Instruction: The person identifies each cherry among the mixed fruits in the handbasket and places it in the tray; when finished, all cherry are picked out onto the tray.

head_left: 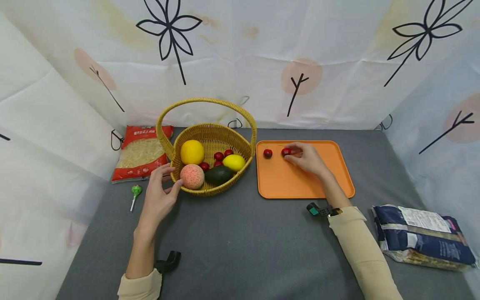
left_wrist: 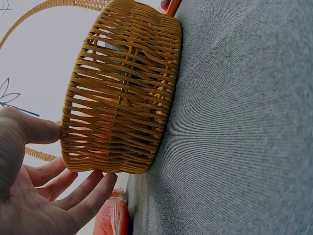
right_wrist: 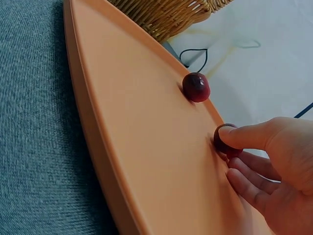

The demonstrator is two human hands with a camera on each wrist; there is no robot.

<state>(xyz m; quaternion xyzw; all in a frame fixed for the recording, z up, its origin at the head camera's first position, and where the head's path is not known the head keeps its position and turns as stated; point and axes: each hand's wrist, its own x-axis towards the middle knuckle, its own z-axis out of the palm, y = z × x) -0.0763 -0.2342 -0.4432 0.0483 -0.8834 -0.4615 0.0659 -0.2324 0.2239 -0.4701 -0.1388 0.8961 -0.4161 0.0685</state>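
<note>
My right hand [head_left: 305,158] pinches a dark red cherry [right_wrist: 226,141] between thumb and fingers, low over the orange tray [head_left: 292,185]. A second cherry [head_left: 268,153] lies on the tray to its left. My left hand [head_left: 159,200] holds the near left end of the yellow wicker basket [head_left: 210,192], thumb at the rim and fingertips against the woven side [left_wrist: 122,98]. Inside the basket are a yellow-orange round fruit [head_left: 192,152], a pink speckled peach [head_left: 192,176], a dark green avocado [head_left: 219,175], a lemon [head_left: 234,162] and several cherries [head_left: 218,156].
Behind my left hand lies a red bag of noodles [head_left: 142,152], with a green lollipop [head_left: 136,191] in front of it. A dark blue food packet [head_left: 423,237] is at the right. The basket's tall handle [head_left: 206,100] arches over it. Patterned white cloth encloses the grey table.
</note>
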